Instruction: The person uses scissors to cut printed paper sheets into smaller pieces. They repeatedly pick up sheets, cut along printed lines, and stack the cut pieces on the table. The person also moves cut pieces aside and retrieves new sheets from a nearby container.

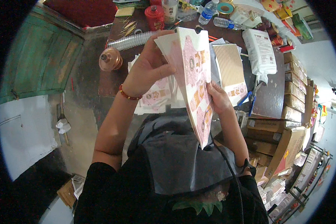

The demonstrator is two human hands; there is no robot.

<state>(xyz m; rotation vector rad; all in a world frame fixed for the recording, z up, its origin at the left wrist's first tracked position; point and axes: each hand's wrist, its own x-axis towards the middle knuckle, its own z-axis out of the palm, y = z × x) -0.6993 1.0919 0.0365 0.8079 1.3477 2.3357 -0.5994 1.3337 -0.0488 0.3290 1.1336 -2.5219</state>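
A thick stack of white paper sheets (196,71) with pink and gold print is held up on edge above the near side of the table. My left hand (149,67) grips its upper left part, the thumb on the near side and the other fingers partly hidden behind the sheets. Some sheets on that side fan apart from the rest. My right hand (219,98) is closed on the right edge of the stack, lower down. More printed sheets (153,98) lie on the table beneath and behind the stack.
A striped card (232,61) and blue-handled scissors (251,98) lie to the right, beside a white package (258,50). At left are a copper-coloured pot (111,61) and nested clear cups (132,42). A red jar (154,18) and water bottle (208,13) stand behind. Cardboard boxes (287,143) fill the right.
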